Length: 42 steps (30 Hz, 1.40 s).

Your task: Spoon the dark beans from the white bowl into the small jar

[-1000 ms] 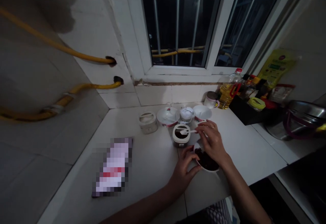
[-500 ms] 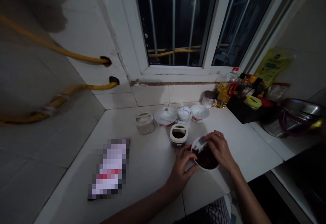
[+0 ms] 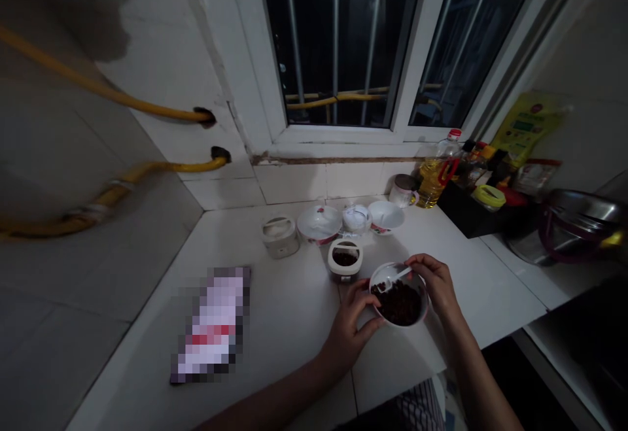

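Yr L hand [image 3: 349, 329] sits low, fingers curled fwd, thumb underneath. R hand [image 3: 434, 284] is higher, fingers arched & pointing L, wrist bent. Both bare, w/ L forearm [image 3: 275, 401] & R forearm [image 3: 473, 379] angling in from bottom of view.

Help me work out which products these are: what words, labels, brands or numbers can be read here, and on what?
No words can be read clearly:
Yellow-green pouch: print too small and blurred to read.
Packet beside it: print too blurred to read.
Oil bottle: no readable label.
Packet on the counter: pixelated, unreadable.
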Tool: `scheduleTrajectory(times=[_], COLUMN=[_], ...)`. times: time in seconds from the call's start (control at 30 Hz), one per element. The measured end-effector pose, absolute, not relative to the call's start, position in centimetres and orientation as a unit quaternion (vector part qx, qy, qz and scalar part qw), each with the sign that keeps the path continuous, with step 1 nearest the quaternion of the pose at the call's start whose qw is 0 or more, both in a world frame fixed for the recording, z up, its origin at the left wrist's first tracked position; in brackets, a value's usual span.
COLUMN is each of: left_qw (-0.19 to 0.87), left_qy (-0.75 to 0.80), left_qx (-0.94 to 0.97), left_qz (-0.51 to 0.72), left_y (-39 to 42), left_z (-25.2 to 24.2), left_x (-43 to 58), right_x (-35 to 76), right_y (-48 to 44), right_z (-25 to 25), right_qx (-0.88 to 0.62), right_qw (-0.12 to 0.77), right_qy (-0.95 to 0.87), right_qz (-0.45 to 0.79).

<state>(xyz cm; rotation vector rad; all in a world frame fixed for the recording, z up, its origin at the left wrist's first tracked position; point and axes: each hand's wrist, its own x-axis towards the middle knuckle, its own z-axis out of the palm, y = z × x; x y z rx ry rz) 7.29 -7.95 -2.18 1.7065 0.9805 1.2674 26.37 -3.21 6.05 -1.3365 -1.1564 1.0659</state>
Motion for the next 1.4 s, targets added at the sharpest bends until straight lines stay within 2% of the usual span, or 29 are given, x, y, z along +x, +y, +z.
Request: scheduleTrajectory(times=[0.33, 0.5, 0.7, 0.8, 0.9, 1.13, 1.4], left_qw=[0.394, 0.404, 0.406, 0.402, 0.403, 0.402, 0.392], left_qy=[0.394, 0.393, 0.39, 0.392, 0.394, 0.392, 0.39], left_qx=[0.668, 0.662, 0.66, 0.662, 0.663, 0.665, 0.668], left_qz=[0.493, 0.494, 0.497, 0.497, 0.493, 0.493, 0.498], left_y=[-8.1, -8.1, -8.1, -8.1, -8.1, -8.1, -8.1], left_z=[-1.7, -1.7, -1.6, -1.7, -1.6, -1.3, -1.4], left_x=[7.3, 7.4, 7.4, 7.4, 7.4, 7.3, 7.2], right_x=[26.4, 24.8, 21.8, 21.0, 20.9, 24.3, 27.1], right_y=[-2.6, -1.5, -1.3, -1.6, -1.8, -2.6, -3.2], right_z=[6.2, 7.5, 8.7, 8.7, 8.7, 8.6, 5.6], right_qx=[-0.55, -0.526, -0.478, -0.397, -0.34, -0.406, -0.475], right_qw=[0.518, 0.528, 0.528, 0.462, 0.387, 0.484, 0.372], right_qy=[-0.494, -0.547, -0.677, -0.791, -0.857, -0.775, -0.794], right_qz=[0.431, 0.381, 0.186, 0.055, -0.005, 0.026, 0.076])
